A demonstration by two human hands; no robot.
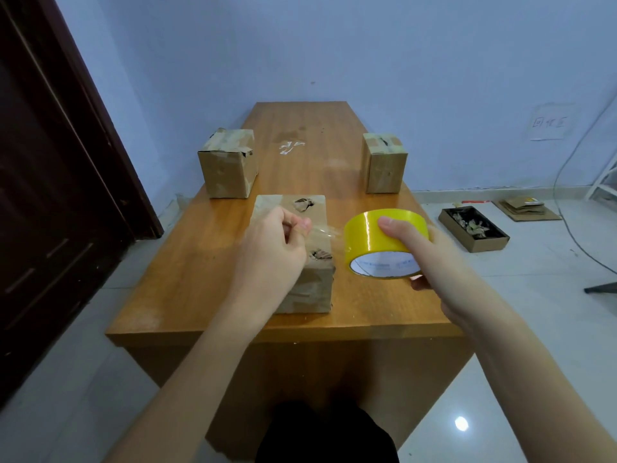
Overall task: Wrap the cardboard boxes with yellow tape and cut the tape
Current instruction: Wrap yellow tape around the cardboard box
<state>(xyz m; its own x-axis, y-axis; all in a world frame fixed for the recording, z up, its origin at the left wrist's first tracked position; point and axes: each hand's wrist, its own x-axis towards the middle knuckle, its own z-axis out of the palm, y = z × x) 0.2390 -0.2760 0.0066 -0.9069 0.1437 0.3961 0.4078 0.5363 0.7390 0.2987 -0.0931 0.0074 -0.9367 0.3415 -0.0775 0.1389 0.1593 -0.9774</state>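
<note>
The right hand [420, 252] grips the roll of yellow tape [384, 243], with the thumb lying on top of the outer yellow band and the other fingers curled under the roll, where only one fingertip is visible. The roll is lifted above the wooden table [367, 295], its white inner core turned toward the camera. From the roll a short, nearly transparent strip of tape [325, 232] goes out to the left, and its free end is pinched between the thumb and the fingers of the left hand [273, 248], whose fingers are curled in.

Directly under this strip and under the left hand stands the nearest cardboard box [300, 262], on the table; its top has two torn holes, one beyond the pinch and one just on the near side of it. I cannot tell if the strip touches the box.

Beyond the left hand, farther on the table, is a second cardboard box [228, 163]. Beyond the roll is a third cardboard box [385, 163]. To the right of the roll, on the floor, lies an open shallow box with paper scraps [474, 228]
</note>
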